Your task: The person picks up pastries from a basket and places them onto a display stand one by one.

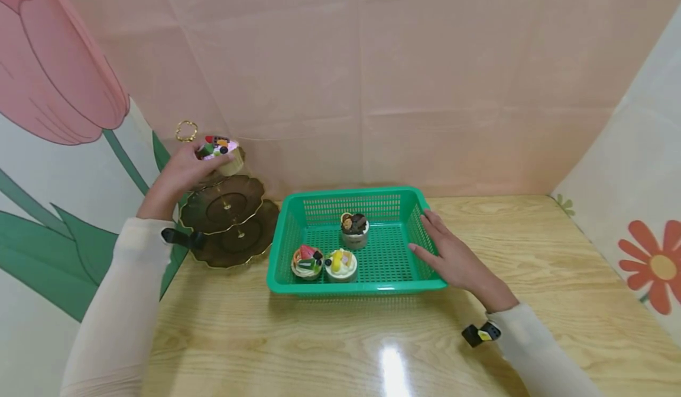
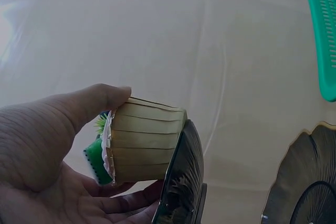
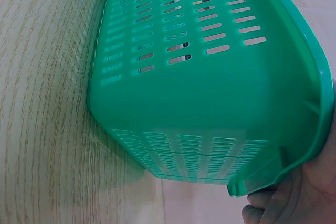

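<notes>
In my left hand (image 1: 187, 169) is a cupcake (image 1: 230, 162) with a pale pleated wrapper, fruit and a green piece on top. The thumb presses on its upper edge; the other fingers lie beneath in the left wrist view. The cupcake's base (image 2: 149, 142) is right at the small top plate (image 2: 181, 174) of a dark, gold-edged tiered stand (image 1: 220, 205). My right hand (image 1: 454, 255) holds the right rim of a green basket (image 1: 356, 288), thumb over the inner side and fingers along the outside. Their tips show past the rim in the right wrist view.
Inside the basket are a strawberry-topped cupcake (image 1: 307, 262), a yellow-topped one (image 1: 341, 265) and a chocolate-topped one (image 1: 354, 230). A gold ring handle (image 1: 187, 131) tops the stand. Pink cloth (image 1: 425, 90) hangs behind the wooden table (image 1: 298, 344); flowered panels flank it.
</notes>
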`<act>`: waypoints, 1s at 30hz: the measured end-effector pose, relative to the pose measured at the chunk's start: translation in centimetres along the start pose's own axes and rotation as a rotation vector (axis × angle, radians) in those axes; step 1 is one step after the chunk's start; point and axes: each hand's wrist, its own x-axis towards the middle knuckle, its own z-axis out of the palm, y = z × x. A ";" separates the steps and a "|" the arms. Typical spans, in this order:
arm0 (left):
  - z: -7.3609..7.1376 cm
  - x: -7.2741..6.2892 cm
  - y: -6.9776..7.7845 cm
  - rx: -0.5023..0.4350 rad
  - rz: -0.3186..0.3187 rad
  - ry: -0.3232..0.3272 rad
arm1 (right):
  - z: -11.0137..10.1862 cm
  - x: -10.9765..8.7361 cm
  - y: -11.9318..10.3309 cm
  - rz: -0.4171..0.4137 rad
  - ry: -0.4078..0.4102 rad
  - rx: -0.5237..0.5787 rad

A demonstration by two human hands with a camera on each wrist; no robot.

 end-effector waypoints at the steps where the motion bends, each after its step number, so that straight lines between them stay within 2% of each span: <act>1: 0.0 0.0 0.0 0.002 -0.006 -0.003 | 0.0 0.0 0.0 -0.001 -0.001 0.002; 8: -0.5 -0.1 0.0 0.091 -0.037 0.000 | 0.1 0.0 0.2 -0.001 0.000 0.001; 20: -0.6 -0.1 -0.6 0.144 -0.003 0.057 | 0.1 -0.1 0.3 0.001 -0.003 -0.001; 24: -0.8 -0.1 -0.6 0.147 -0.006 0.036 | 0.0 -0.1 0.2 0.001 -0.002 -0.005; 30: -1.1 0.0 -0.6 0.105 -0.006 -0.004 | -0.2 -0.2 0.2 -0.001 -0.002 0.006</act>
